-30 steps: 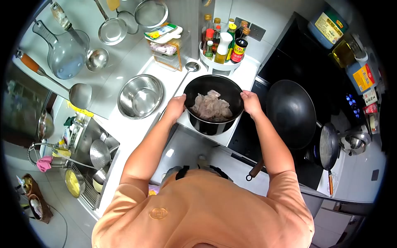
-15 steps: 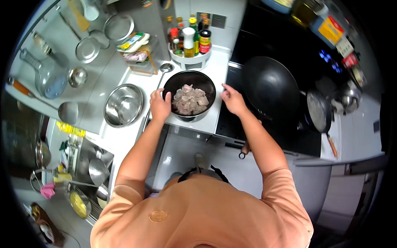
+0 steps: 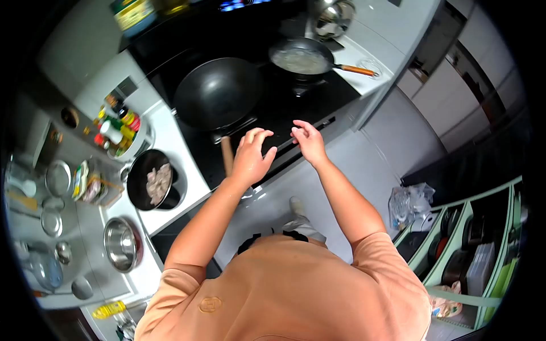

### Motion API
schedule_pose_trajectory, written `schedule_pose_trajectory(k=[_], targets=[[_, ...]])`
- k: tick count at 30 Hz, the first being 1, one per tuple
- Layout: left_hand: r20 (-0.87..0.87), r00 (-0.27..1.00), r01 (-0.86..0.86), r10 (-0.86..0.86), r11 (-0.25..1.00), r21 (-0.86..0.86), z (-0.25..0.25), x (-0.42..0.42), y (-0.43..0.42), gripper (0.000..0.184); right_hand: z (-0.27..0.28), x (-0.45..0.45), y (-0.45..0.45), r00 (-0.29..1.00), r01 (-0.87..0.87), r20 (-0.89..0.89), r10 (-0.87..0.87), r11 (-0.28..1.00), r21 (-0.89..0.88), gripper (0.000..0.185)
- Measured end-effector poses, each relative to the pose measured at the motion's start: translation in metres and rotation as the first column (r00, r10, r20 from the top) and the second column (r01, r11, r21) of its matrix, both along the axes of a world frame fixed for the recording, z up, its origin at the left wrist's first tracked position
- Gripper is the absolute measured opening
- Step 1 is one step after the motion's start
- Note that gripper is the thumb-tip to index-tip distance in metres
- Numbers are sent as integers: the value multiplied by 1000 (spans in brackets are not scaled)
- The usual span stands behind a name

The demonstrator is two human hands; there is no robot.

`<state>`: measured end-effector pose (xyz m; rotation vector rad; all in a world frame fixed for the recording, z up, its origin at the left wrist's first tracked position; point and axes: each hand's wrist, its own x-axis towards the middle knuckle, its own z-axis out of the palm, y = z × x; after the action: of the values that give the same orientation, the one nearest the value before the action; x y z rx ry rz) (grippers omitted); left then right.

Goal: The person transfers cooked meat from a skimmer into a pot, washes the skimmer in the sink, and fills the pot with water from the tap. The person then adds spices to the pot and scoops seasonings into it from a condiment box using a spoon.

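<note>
My left hand (image 3: 253, 156) is raised over the front edge of the black cooktop (image 3: 267, 113), fingers spread and empty. Just left of it lies the wooden handle (image 3: 227, 154) of a large empty black wok (image 3: 219, 94). To the right, my right hand (image 3: 309, 142) hovers near the same edge, fingers loosely bent and apart, holding nothing. Behind it, a black frying pan (image 3: 328, 67) contains something pale and translucent that I cannot make out. A dark pot (image 3: 136, 184) with pieces of pale meat (image 3: 159, 183) sits on the counter at left.
Bottles stand in a white round rack (image 3: 139, 143) behind the pot. Steel bowls (image 3: 120, 244) sit on the left counter below hanging utensils. A steel pot (image 3: 334, 18) stands at the back right. An open drawer rack (image 3: 460, 250) juts out at lower right, beside a plastic bag (image 3: 409, 204).
My view and body have turned right, toward the cooktop. My left hand has come away from the pot of meat, and both hands are now close together in front of the wok and frying pan.
</note>
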<state>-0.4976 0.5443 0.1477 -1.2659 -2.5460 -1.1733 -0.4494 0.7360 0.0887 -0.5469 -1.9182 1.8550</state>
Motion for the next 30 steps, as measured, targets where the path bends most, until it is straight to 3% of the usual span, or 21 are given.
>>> schedule_pose_trajectory(k=[3,7,11,12,15,18,21,22,23,25,26,29,30], targets=[[62,993,105,-101,993,-59,-26,6,63,38,-58,20,69,991,136,10,-136,991,4,31],[174,976,148,-129,984,-101,-80,-3,147,38,-119,26,168,938,263,178,-298,945,196,38],[361,933,89,-3,971,-222,-144,-13,224,38,-181,17,253,877,193,363,-315,923,333,48],[391,920,93,14,963,-254,-157,-13,239,38,-188,11,267,888,164,374,-268,944,286,50],[445,893,64,66,961,-271,-185,-16,278,37,-248,-20,301,903,41,386,-188,932,359,56],[475,864,-18,168,952,-305,-205,-10,288,35,-279,-51,298,915,70,346,-206,927,368,59],[541,803,-65,251,939,-339,-209,-5,281,36,-297,-78,287,937,122,324,-131,991,48,57],[533,791,-98,299,923,-372,-211,-6,276,36,-304,-87,279,938,239,246,-245,969,54,46],[519,784,-123,341,905,-408,-213,-7,270,37,-309,-87,278,940,221,301,-159,958,-184,46],[478,795,-164,374,890,-425,-209,-10,263,38,-298,-85,286,938,192,346,36,774,-603,50],[483,776,-181,405,877,-445,-205,-10,262,37,-290,-88,291,890,263,437,128,639,-723,55],[460,780,-222,424,875,-430,-191,-15,266,37,-287,-82,298,777,178,526,346,681,-711,63],[462,782,-241,419,886,-396,-181,-18,271,35,-283,-79,296,763,122,552,336,764,-633,63]])
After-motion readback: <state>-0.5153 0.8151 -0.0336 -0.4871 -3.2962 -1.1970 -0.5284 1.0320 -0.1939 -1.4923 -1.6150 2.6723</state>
